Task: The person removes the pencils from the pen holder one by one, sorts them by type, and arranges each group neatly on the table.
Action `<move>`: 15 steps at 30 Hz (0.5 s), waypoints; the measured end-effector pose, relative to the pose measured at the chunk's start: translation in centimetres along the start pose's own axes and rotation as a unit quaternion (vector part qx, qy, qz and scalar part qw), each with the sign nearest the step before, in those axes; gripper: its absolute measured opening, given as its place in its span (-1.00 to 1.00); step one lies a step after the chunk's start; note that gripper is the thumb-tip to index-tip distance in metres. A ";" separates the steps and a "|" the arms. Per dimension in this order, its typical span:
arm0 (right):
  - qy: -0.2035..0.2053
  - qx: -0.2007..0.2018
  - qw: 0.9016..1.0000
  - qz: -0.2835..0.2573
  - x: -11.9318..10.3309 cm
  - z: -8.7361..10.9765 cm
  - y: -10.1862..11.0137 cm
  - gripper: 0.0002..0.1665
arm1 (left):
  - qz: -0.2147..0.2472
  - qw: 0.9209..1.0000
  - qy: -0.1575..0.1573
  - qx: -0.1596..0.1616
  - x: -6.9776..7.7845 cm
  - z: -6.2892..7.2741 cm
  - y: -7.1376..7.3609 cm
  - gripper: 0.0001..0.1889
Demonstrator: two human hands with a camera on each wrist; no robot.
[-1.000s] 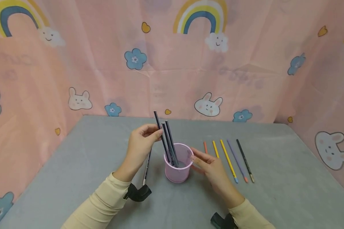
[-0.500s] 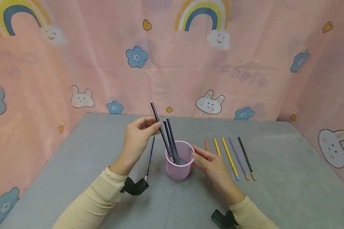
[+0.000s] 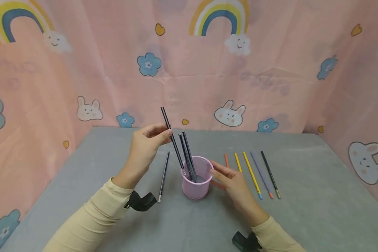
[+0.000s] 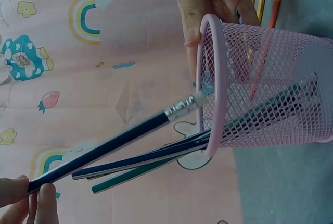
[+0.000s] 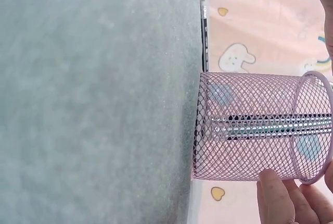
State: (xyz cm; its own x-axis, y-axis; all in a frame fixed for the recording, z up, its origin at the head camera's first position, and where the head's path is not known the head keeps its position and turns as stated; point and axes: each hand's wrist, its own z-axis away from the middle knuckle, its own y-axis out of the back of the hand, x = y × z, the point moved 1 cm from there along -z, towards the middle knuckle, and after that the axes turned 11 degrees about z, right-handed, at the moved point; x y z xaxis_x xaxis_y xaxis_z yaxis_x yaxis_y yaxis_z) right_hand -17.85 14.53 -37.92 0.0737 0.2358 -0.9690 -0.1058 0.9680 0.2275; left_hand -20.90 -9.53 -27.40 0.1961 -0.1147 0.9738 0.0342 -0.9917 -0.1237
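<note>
The left hand [image 3: 145,148] pinched a dark pencil [image 4: 109,149] slanting down rightward, eraser [image 4: 200,98] at the mesh pencil cup [image 3: 195,191] the right hand [image 3: 234,187] gripped.

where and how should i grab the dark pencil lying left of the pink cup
Perhaps pinch it mid-shaft from above, coming from its left: the dark pencil lies flat on the gray table, slim and straight, and the pink cup stands to its right. The left hand seems handiest, once free of its held pencil.

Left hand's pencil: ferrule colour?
Silver; the ferrule shows best in the left wrist view.
</note>
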 end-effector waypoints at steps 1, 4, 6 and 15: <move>0.001 0.001 1.000 0.001 0.0 0.0 0.0 -0.45 | 0.001 1.000 0.001 -0.002 0.0 0.0 0.0 -0.72; 0.002 0.002 1.000 0.007 -0.1 0.1 0.1 -0.46 | 0.001 1.000 0.003 -0.007 0.1 -0.1 0.2 -0.71; 0.002 0.001 1.000 0.006 -0.1 0.1 0.1 -0.46 | 0.001 1.000 0.002 -0.009 0.2 -0.2 0.3 -0.71; 0.004 -0.002 1.000 0.007 -0.2 0.1 0.0 -0.46 | -0.011 1.000 0.004 -0.006 0.3 -0.2 0.8 -0.73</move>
State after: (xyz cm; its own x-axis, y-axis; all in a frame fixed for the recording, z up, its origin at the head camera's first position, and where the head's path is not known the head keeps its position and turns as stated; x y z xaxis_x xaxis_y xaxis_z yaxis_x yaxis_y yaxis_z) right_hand -17.77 14.50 -37.75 0.0648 0.2494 -0.9662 -0.1103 0.9641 0.2415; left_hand -21.04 -10.33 -27.14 0.1879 -0.0938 0.9777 0.0256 -0.9946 -0.1004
